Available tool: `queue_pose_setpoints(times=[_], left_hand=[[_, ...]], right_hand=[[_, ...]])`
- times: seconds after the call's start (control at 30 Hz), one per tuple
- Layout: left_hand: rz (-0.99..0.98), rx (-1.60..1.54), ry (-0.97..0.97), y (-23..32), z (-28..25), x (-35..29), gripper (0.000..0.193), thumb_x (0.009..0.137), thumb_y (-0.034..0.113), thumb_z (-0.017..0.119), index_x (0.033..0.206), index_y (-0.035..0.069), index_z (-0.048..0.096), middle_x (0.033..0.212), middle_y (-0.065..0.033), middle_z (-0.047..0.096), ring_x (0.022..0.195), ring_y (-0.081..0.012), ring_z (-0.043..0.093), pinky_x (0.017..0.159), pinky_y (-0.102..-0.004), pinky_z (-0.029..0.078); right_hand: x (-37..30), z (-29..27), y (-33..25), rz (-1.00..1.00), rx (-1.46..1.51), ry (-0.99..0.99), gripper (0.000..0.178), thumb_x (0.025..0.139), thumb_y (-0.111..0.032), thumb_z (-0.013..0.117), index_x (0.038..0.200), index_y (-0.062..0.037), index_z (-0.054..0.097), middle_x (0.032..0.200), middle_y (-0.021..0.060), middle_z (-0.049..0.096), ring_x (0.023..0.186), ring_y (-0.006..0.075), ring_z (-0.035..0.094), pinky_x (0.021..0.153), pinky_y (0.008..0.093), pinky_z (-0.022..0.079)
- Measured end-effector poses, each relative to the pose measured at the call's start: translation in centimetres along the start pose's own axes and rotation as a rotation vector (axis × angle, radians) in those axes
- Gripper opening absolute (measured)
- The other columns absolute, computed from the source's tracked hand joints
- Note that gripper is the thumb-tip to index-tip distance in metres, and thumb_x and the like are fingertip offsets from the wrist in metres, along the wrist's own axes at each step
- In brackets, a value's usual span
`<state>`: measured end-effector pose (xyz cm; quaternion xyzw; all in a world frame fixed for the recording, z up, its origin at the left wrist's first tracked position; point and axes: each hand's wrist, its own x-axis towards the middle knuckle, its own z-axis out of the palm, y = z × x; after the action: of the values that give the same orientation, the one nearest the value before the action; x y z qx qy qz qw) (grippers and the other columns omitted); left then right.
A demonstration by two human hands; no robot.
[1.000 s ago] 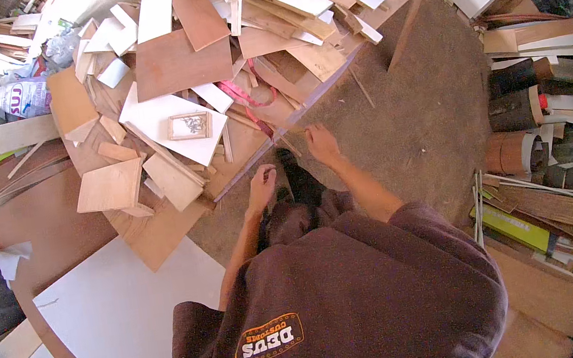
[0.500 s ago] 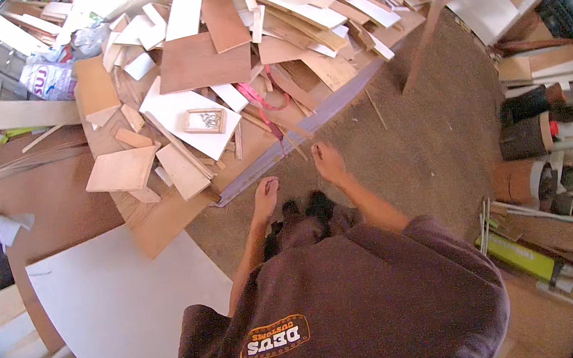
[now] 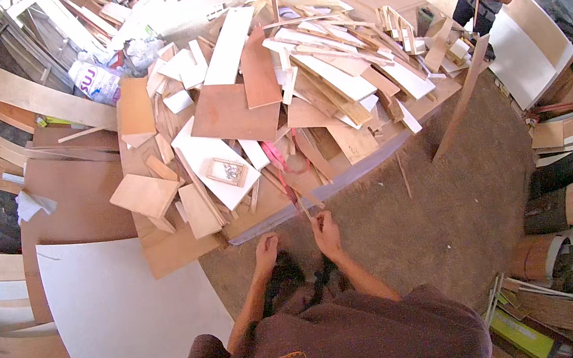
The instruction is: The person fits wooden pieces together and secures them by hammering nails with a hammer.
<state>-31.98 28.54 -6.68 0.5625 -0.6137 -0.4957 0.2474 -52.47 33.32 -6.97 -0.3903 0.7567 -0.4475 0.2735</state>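
Left hand [image 3: 265,252] curled, right hand [image 3: 327,235] beside stick [image 3: 306,209], lower centre; cannot tell if fingers pinch; wood [image 3: 237,110] heaped loose, upper centre.

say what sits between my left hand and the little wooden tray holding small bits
The head view shows, from left hand to wooden tray: the greyish edge, a strip of tan wooden surface, then the near corner of the white board beneath it.

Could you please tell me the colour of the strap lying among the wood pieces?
The strap is pinkish red, showing best in the head view.
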Motion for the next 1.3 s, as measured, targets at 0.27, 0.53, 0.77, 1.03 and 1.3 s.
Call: queue_pose_setpoints(times=[0.27, 0.53, 0.77, 1.03, 1.3], left_hand=[[0.167, -0.196, -0.076, 5.0, -0.7, 2.7, 0.024, 0.1, 0.017, 0.055, 0.114, -0.001, 0.06, 0.104, -0.006, 0.066, 0.098, -0.0143, 0.061, 0.088, -0.0283, 0.048], [0.286, -0.276, -0.139, 6.1, -10.6, 4.6, 0.028, 0.099, 0.015, 0.057, 0.124, 0.003, 0.059, 0.133, -0.0114, 0.056, 0.117, -0.0191, 0.057, 0.095, -0.0316, 0.048], [0.367, -0.288, -0.179, -2.1, -25.5, 8.4, 0.031, 0.093, -0.001, 0.055, 0.124, 0.003, 0.061, 0.137, -0.0114, 0.054, 0.12, -0.0221, 0.056, 0.096, -0.0328, 0.049], [0.171, -0.429, -0.117, -5.6, -35.9, 8.7, 0.022, 0.097, 0.012, 0.06, 0.114, -0.001, 0.065, 0.108, -0.0098, 0.069, 0.096, -0.0158, 0.064, 0.083, -0.0293, 0.051], [-0.1, -0.472, 0.157, -9.8, -39.3, 11.0, 0.02, 0.097, 0.021, 0.063, 0.088, 0.004, 0.06, 0.083, -0.0005, 0.063, 0.073, -0.0085, 0.056, 0.068, -0.0256, 0.047]], right_hand=[[1.2, 1.1, -5.5, 0.027, 0.012, -0.17, 0.025, 0.1, -0.022, 0.052, 0.113, -0.0018, 0.047, 0.096, 0.0164, 0.059, 0.089, 0.0255, 0.061, 0.079, 0.0382, 0.047], [0.6, 12.4, -11.2, -0.163, 0.35, -0.185, 0.026, 0.101, -0.012, 0.048, 0.122, -0.0001, 0.038, 0.098, 0.0069, 0.052, 0.085, 0.0129, 0.056, 0.07, 0.0273, 0.048], [-2.0, 27.4, -20.3, -0.217, 0.417, -0.34, 0.033, 0.105, -0.021, 0.045, 0.126, -0.002, 0.028, 0.099, 0.0074, 0.052, 0.085, 0.0122, 0.055, 0.069, 0.0268, 0.048], [-4.2, 37.2, -24.3, -0.207, 0.287, -0.417, 0.035, 0.106, -0.031, 0.043, 0.13, -0.0074, 0.032, 0.092, 0.0039, 0.048, 0.075, 0.0093, 0.045, 0.064, 0.0244, 0.04], [-1.7, 35.5, -24.7, 0.164, 0.198, -0.382, 0.039, 0.103, -0.041, 0.046, 0.128, -0.0102, 0.048, 0.091, 0.0038, 0.056, 0.077, 0.0108, 0.054, 0.062, 0.0262, 0.046]])
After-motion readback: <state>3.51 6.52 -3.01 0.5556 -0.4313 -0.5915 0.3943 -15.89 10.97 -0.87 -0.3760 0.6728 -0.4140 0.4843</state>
